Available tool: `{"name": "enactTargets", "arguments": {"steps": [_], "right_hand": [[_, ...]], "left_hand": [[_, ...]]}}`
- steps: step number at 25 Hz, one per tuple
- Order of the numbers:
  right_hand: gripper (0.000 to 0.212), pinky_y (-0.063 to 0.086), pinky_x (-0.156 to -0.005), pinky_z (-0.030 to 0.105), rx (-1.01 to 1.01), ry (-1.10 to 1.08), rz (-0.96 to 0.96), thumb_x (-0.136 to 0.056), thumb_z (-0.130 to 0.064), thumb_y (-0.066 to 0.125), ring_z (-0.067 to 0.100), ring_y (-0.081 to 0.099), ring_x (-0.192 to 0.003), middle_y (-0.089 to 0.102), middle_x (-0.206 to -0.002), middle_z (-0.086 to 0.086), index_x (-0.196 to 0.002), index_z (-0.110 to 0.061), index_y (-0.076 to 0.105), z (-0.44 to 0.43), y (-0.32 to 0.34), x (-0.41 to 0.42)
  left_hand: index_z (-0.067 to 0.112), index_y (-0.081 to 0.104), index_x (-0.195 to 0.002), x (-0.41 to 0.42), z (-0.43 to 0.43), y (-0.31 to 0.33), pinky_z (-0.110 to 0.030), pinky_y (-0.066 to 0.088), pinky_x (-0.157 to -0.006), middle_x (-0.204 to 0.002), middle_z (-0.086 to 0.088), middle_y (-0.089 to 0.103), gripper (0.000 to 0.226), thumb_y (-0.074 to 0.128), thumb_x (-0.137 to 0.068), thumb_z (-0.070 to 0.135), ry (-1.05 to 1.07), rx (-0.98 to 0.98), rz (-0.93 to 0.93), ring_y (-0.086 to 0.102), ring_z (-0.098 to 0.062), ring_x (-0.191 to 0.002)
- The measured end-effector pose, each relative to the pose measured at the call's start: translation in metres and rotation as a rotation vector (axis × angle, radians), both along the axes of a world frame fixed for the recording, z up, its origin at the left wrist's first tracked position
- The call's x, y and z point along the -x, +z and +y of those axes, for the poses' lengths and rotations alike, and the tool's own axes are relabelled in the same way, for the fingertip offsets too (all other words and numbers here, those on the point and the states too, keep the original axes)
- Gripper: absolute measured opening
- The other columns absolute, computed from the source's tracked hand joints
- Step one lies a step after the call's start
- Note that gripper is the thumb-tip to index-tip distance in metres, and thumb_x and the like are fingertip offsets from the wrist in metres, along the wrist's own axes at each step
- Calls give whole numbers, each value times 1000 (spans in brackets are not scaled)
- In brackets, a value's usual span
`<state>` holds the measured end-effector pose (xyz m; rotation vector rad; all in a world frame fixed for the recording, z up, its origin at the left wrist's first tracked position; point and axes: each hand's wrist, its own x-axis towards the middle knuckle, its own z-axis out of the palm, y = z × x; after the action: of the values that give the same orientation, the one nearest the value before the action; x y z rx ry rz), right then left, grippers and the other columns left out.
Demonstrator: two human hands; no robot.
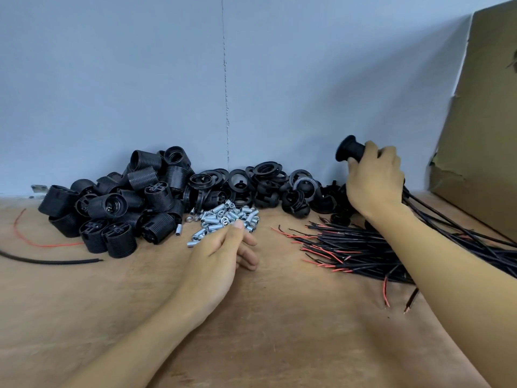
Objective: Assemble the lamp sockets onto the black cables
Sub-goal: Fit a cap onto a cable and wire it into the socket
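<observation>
Bulk is judged undone: socket bodies (112,208) heaped left, black cables (349,247) bundled right. One socket (350,151) is gripped aloft by the right hand (375,177). The metal tubes (221,217) are touched by the left hand (221,247); a pinch cannot be told.

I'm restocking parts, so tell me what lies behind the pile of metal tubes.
Behind the metal tubes, black threaded rings and ribbed socket bodies are heaped against the wall. Whatever lies under that heap is covered.
</observation>
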<state>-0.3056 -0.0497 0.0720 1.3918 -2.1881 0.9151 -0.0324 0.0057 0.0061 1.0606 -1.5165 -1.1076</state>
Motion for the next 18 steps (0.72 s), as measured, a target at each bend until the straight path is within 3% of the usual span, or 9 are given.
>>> {"name": "enactTargets", "arguments": {"steps": [6, 13, 18], "right_hand": [[46, 30, -104, 53, 35, -40, -188, -103, -9, 43, 46, 35, -128, 34, -142, 28, -147, 2, 33, -16, -9, 39], [46, 22, -111, 47, 49, 86, 98, -100, -15, 48, 39, 34, -138, 42, -148, 20, -145, -4, 45, -17, -12, 5], [36, 31, -105, 43, 32, 382, 137, -96, -22, 56, 32, 47, -125, 58, -132, 11, -130, -12, 63, -7, -15, -63]], "left_hand": [[13, 72, -88, 0, -2, -1, -11, 46, -59, -73, -6, 75, 47, 38, -107, 41, -6, 0, -6, 72, -14, -66], [13, 72, -86, 1, -1, 1, -10, 45, -57, -70, -6, 74, 43, 42, -106, 36, -5, 9, -17, 70, -12, -64], [20, 70, -78, 0, 2, 3, -10, 47, -64, -70, 1, 72, 23, 61, -99, 15, -7, 68, -119, 68, -8, -66]]}}
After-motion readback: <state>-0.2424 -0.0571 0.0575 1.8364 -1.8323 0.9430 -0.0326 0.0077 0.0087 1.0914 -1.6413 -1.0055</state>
